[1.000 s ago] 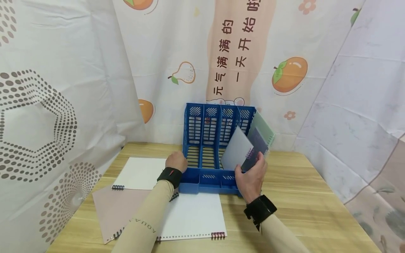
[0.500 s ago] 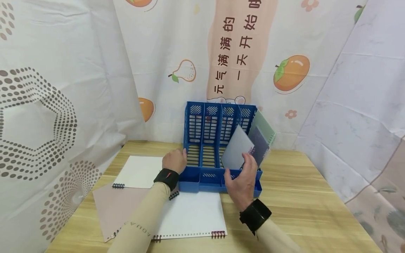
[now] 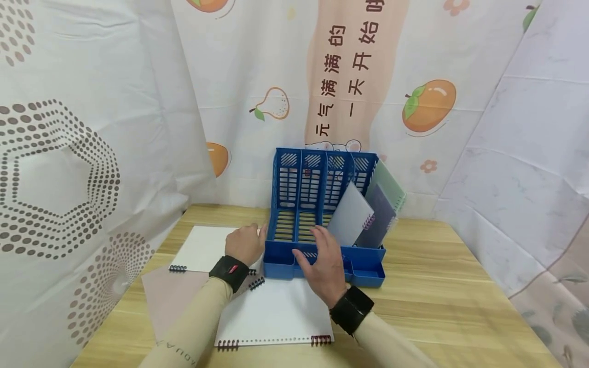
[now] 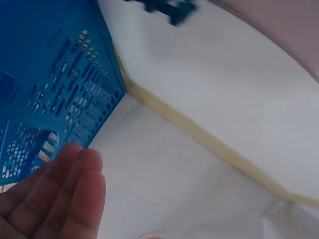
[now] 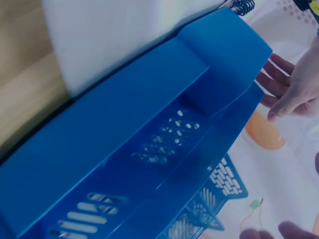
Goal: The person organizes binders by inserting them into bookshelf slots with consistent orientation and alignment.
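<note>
A blue slotted file rack [image 3: 299, 246] stands at the table's middle, seen close in the right wrist view [image 5: 99, 124]. Beside its left side is my left hand [image 3: 244, 244], fingers extended and holding nothing, also visible in the left wrist view [image 4: 60, 199]. My right hand [image 3: 325, 268] hovers over the rack's front trays, fingers spread and nothing in them. In the rack's right part lean a pale notebook [image 3: 350, 214], a purple-grey one [image 3: 379, 214] and a light green one [image 3: 388, 186].
A white spiral notebook [image 3: 276, 317] lies in front of the rack. To the left are a pink notebook [image 3: 172, 296] and a cream-white one [image 3: 207, 245] overlapping it. Printed curtains [image 3: 257, 61] hang behind the wooden table [image 3: 428, 286].
My right hand has let go of the area by the leaning notebooks and moved left across the rack's front. My left hand has shifted slightly left, its fingers less curled.
</note>
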A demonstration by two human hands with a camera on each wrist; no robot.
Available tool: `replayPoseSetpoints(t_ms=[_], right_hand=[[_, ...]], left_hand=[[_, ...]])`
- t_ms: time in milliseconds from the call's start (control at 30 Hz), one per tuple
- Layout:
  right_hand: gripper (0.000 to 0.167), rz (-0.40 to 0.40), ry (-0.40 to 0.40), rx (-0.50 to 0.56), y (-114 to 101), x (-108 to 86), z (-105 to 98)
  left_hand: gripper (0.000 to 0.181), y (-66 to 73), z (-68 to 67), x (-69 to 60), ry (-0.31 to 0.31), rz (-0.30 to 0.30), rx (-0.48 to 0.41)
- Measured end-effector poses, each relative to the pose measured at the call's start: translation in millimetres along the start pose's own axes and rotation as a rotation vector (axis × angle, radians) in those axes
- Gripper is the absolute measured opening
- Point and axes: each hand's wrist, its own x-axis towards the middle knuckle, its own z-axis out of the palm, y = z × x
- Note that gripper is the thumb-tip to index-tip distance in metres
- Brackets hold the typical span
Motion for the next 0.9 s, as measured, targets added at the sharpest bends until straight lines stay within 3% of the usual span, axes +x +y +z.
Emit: replayPoseSetpoints(t_ms=[400, 633, 900], right_hand=[[0.07, -0.11, -0.246, -0.018, -24.3, 5.7, 21.5], [0.072, -0.199, -0.376, -0.095, -43.0, 13.6, 37.3], [0.066, -0.237, -0.529, -0.211, -64.4, 17.1, 60.7]], left_hand=[[0.042, -32.9, -19.5, -26.1, -0.074, 0.094, 0.069], [0.04, -68.4, -27.5, -40.2, -0.134, 0.147, 0.063], [0.058, -114.3, -38.4, -54.2, -0.296, 0.177, 0.053]])
